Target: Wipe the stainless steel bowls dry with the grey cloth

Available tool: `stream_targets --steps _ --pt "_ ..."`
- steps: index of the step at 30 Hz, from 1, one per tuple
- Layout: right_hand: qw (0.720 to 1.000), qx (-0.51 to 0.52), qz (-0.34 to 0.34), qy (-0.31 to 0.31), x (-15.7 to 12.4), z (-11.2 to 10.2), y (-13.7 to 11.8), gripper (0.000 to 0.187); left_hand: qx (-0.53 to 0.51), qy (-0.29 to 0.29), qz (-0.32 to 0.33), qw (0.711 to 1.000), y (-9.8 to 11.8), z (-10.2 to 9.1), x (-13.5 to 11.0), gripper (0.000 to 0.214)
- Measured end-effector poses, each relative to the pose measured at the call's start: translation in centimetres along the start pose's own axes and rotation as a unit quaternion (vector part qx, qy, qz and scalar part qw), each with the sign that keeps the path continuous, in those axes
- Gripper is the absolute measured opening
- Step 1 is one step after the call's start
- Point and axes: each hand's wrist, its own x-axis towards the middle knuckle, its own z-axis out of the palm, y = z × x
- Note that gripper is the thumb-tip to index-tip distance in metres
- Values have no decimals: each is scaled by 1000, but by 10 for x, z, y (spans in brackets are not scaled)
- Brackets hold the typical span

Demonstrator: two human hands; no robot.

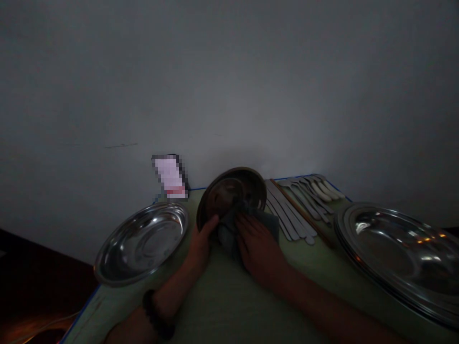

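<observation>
A round metal bowl (224, 193) is tilted up in the middle, its dark inner side facing me. My left hand (201, 243) grips its lower left rim, thumb on the inside and the other fingers hidden behind it. With fingers stretched out, my right hand (256, 239) presses a grey cloth (270, 220) against the lower part of the bowl. Some of the cloth hangs below the rim between both hands. On the left, a similar shiny metal bowl (156, 239) lies on the table.
Stacked metal bowls (383, 243) stand at the right. Table knives (283, 210), a brown stick (301, 208) and several spoons and forks (315, 191) lie behind my right hand. A phone (170, 177) leans against the wall (229, 86). The table (222, 306) has a pale green top.
</observation>
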Motion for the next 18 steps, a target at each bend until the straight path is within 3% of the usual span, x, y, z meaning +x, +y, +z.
stream_targets --steps 3,6,10,12,16,18 --pt "1000 -13 6 -2 1 0 1 49 1 -39 18 999 2 -1 -2 67" --pt "998 39 -48 -31 1 -7 2 49 36 -97 -9 995 2 -2 -6 77" --pt "989 92 -107 -44 0 -9 0 46 78 -67 -24 994 -3 -1 -7 64" --pt "994 65 -88 -22 0 -5 0 46 65 -45 -26 997 -5 0 -5 58" --pt "999 -14 26 29 -1 5 1 48 45 -17 -7 999 -5 -1 -1 58" --pt "999 -22 22 20 -1 5 2 49 42 -33 -2 999 -4 -2 0 56"
